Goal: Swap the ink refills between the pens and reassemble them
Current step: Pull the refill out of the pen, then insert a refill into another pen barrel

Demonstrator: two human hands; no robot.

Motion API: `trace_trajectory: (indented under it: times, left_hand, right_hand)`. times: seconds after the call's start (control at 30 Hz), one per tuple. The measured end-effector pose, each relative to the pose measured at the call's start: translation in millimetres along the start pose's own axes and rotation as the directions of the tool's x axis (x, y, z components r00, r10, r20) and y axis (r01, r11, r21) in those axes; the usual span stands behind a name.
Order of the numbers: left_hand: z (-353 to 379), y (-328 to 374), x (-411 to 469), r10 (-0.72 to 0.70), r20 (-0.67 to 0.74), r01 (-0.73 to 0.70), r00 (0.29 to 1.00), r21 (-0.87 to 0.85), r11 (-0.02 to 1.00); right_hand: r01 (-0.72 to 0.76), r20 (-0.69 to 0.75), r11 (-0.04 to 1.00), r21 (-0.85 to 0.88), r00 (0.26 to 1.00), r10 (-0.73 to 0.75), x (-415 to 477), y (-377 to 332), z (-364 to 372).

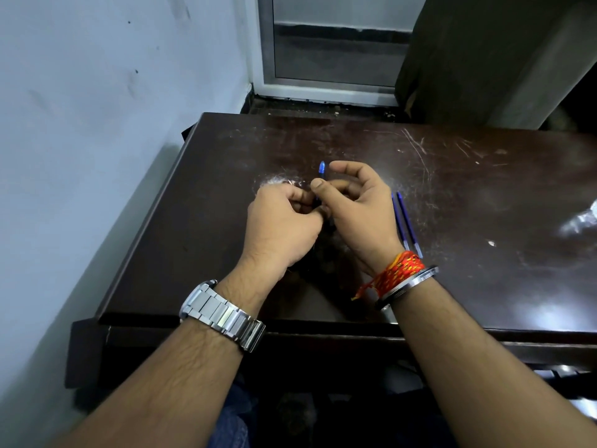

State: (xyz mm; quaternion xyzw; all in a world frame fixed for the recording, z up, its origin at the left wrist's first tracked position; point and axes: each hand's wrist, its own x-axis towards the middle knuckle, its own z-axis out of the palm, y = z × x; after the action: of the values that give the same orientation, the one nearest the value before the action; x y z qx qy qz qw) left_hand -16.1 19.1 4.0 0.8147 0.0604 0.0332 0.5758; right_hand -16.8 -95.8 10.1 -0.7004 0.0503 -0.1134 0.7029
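Both hands meet over the middle of the dark brown table (484, 195). A blue pen (322, 169) stands nearly upright between them, its blue end poking up above the fingers. My left hand (284, 227) pinches the pen's lower part; most of the barrel is hidden by the fingers. My right hand (358, 208) holds the pen higher up with thumb and forefinger. Two thin blue ink refills (405, 221) lie side by side on the table just right of my right hand, partly hidden by the wrist.
The table top is scratched, with a whitish scuff (274, 182) beyond my left hand. A pale wall (97, 124) runs along the left edge. A window frame (323, 85) and a dark curtain (468, 59) stand behind the table.
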Motion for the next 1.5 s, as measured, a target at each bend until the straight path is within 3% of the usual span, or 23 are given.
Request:
trace_trajectory:
  times: [0.23,0.47,0.6,0.7,0.83,1.03,1.33,1.5]
  left_hand:
    - [4.1,-0.1,-1.0,-0.020,0.044,0.018,0.999,0.052,0.998]
    - [2.6,-2.3,0.6,-0.042,0.079,0.034,0.996,0.100,0.994]
    - [-1.2,-3.0,4.6,-0.058,0.028,0.056,0.998,0.065,0.996]
    - [-2.0,-2.0,4.1,-0.069,0.004,0.069,0.998,0.035,0.997]
    - [-3.5,-0.5,2.8,-0.075,-0.009,0.075,0.997,0.035,0.997]
    - [-5.5,0.8,1.6,-0.084,0.005,0.084,0.996,0.032,0.996]
    - [-4.4,1.6,0.7,-0.094,0.008,0.093,0.996,0.040,0.995]
    - [-3.1,0.7,1.6,-0.091,0.008,0.090,0.996,0.033,0.995]
  right_hand:
    - [0.010,-0.134,0.988,0.156,0.991,0.011,8.3,-7.4,-6.0]
    - [0.116,-0.310,0.981,0.154,0.949,-0.063,12.4,-14.7,-14.2]
    - [0.019,-0.278,0.995,-0.096,0.959,-0.045,15.7,-5.7,-20.0]
    - [-0.144,-0.206,0.916,-0.375,0.976,0.070,14.9,4.2,-21.8]
    - [-0.205,-0.159,0.804,-0.558,0.977,0.138,11.2,5.7,-21.1]
    - [-0.254,-0.146,0.762,-0.596,0.967,0.209,11.4,4.8,-22.2]
    - [-0.224,-0.139,0.752,-0.620,0.974,0.177,11.4,6.6,-19.9]
    - [-0.101,-0.171,0.788,-0.607,0.985,-0.005,8.9,5.5,-18.3]
